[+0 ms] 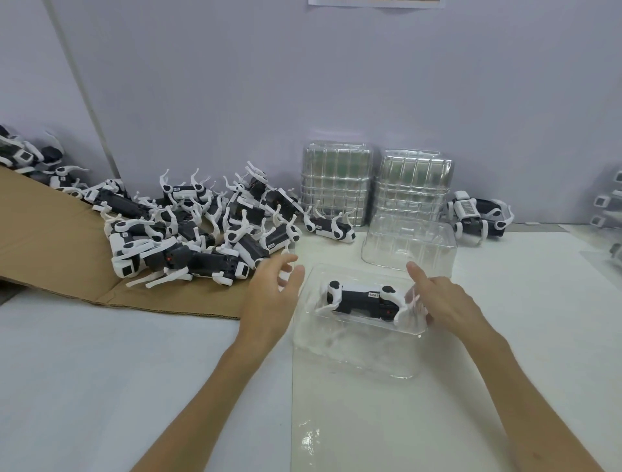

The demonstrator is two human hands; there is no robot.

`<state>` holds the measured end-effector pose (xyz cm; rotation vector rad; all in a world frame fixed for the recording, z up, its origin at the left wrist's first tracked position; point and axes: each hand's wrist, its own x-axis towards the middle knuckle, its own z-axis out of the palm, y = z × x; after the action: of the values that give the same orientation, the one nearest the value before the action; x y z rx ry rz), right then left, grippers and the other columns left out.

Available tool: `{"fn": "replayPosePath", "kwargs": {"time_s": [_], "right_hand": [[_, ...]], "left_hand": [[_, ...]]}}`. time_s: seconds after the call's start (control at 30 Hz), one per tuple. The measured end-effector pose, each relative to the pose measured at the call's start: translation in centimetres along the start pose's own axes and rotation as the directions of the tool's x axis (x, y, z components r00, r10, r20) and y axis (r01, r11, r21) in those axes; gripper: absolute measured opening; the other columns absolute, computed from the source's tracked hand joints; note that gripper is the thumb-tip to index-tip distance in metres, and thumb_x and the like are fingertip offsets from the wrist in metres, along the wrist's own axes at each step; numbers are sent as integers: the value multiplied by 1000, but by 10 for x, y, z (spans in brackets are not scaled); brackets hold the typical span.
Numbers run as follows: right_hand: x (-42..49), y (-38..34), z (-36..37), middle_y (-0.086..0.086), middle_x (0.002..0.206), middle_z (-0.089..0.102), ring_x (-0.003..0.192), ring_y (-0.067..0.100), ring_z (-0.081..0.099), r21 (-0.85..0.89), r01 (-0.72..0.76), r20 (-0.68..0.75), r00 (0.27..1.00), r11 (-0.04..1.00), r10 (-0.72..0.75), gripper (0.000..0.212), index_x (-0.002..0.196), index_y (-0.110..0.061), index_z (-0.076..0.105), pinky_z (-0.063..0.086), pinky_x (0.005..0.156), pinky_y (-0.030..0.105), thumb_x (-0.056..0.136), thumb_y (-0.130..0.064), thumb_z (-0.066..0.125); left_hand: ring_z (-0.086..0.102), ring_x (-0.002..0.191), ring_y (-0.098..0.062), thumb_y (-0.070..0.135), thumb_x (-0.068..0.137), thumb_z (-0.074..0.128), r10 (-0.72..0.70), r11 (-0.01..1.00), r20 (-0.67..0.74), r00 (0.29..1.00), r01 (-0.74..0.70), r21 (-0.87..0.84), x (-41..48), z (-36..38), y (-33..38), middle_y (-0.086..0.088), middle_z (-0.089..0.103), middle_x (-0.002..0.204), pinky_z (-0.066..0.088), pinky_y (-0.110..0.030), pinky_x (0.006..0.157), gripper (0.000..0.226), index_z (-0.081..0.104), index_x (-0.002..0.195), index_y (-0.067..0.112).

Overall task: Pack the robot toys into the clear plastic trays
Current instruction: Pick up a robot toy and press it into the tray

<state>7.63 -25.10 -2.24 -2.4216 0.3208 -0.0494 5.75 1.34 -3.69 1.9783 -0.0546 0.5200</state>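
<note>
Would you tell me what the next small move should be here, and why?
Probably reach the right grip to the loose empty tray just behind and bring it forward. A robot toy already lies in the front tray, the grip holds nothing and is nearest, and that tray could serve as its cover or the next one to fill.

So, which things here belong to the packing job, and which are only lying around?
For the job:
robot toy lying in the front tray
pile of toys
empty tray behind
left tray stack and right tray stack by the wall

Lying about:
cardboard sheet under part of the pile
paper on the wall
</note>
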Motion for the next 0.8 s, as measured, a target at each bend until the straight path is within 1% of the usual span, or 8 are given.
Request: {"fn": "replayPosePath", "kwargs": {"time_s": [0.07, 0.13, 0.23, 0.3, 0.4, 0.57, 0.67, 0.8], "right_hand": [[1, -2, -1, 2, 82, 71, 62, 23, 68, 106, -19, 59, 998, 994, 13, 76, 75, -20, 74, 47, 74, 36, 94, -74, 23], [1, -6, -1, 4, 89, 72, 67, 23, 68, 228, -14, 110, 994, 973, -11, 75, 82, -21, 75, 45, 72, 35, 93, -75, 24], [-2, -12, 0, 3, 109, 67, 87, 27, 68, 369, 19, 164, 983, 929, -85, 59, 98, -31, 73, 50, 80, 37, 88, -77, 36], [-4, -14, -1, -1, 120, 64, 89, 24, 71, 495, 29, 221, 963, 869, -157, 52, 108, -40, 69, 54, 76, 35, 80, -79, 50], [-8, -11, -3, -10, 132, 58, 99, 13, 71, 553, 122, 300, 894, 824, -333, 64, 124, -48, 56, 58, 81, 34, 68, -78, 63], [-10, -12, -1, -19, 133, 53, 107, 8, 66, 538, 302, 108, 901, 787, -420, 61, 122, -48, 55, 52, 87, 28, 68, -54, 83], [-10, -13, 1, -23, 131, 53, 108, 2, 60, 533, 382, -36, 902, 755, -430, 51, 117, -48, 60, 46, 79, 18, 72, -39, 83], [-13, -15, 6, -20, 133, 49, 109, -1, 58, 508, 474, -156, 872, 719, -464, 56, 123, -41, 60, 50, 85, 21, 75, -28, 85]], "left_hand": [[53, 114, -8, 42, 102, 47, -190, 980, 194, 962, 174, 96, 2, 3, -7, 3, 57, 131, 40, -28, 100, 38, 58, 133, 22], [49, 124, -19, 52, 100, 43, -295, 955, 317, 901, 268, 125, 1, 7, -7, 3, 60, 129, 36, -39, 108, 45, 61, 127, 21], [44, 122, -5, 52, 100, 46, -259, 958, 379, 888, 287, -16, -1, 6, -4, 26, 52, 120, 31, -28, 99, 31, 53, 127, 39], [39, 123, 5, 51, 97, 53, -216, 956, 387, 896, 275, -104, -1, 3, -4, 31, 36, 133, 29, -17, 98, 55, 35, 149, 44], [52, 115, 10, 51, 88, 64, -164, 936, 377, 912, 264, -231, -4, 0, 0, 27, 34, 146, 42, -5, 78, 70, 25, 146, 55], [66, 106, -8, 55, 68, 82, -191, 853, 341, 920, 327, -406, -2, -4, 2, 12, 62, 126, 47, -27, 79, 95, 33, 149, 42], [62, 112, -13, 49, 65, 87, -186, 869, 335, 924, 313, -382, -1, -3, 0, 11, 61, 124, 46, -30, 84, 99, 35, 149, 36], [62, 107, -12, 47, 62, 79, -175, 888, 326, 929, 292, -356, -1, 0, -4, 9, 58, 125, 47, -25, 80, 100, 34, 150, 33]]}}
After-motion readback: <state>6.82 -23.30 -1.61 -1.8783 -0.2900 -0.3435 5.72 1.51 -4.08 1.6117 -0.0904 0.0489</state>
